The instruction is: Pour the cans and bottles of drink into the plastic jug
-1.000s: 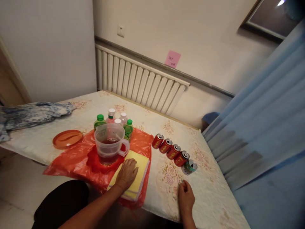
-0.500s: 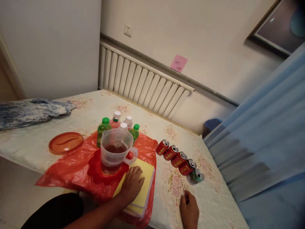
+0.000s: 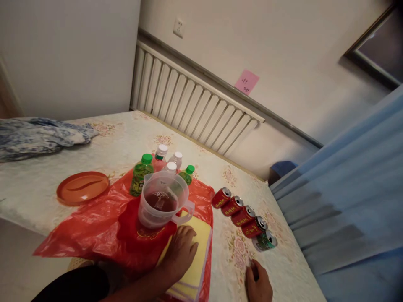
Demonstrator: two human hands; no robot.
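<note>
My left hand (image 3: 181,251) lies flat, fingers stretched out, on a stack of yellow cloths (image 3: 197,256) that rests on a red plastic bag (image 3: 94,222). Just beyond it stands a clear plastic jug (image 3: 163,204) with dark red liquid, on a red mat. My right hand (image 3: 258,283) rests on the tablecloth at the bottom edge with its fingers curled in, a short way from a row of cans lying on their sides: several red cans (image 3: 239,211) and a green can (image 3: 266,242) nearest the hand. It holds nothing that I can see.
Several small bottles (image 3: 142,178) with green and white caps stand behind the jug. An orange lid (image 3: 82,193) lies to the left. Blue patterned fabric (image 3: 37,136) is at the far left. A radiator (image 3: 192,109) lines the wall; a blue curtain (image 3: 355,201) hangs at the right.
The view has shifted, so everything sits lower and further right in the picture. Both hands stay where they were on the cloths and the tablecloth.
</note>
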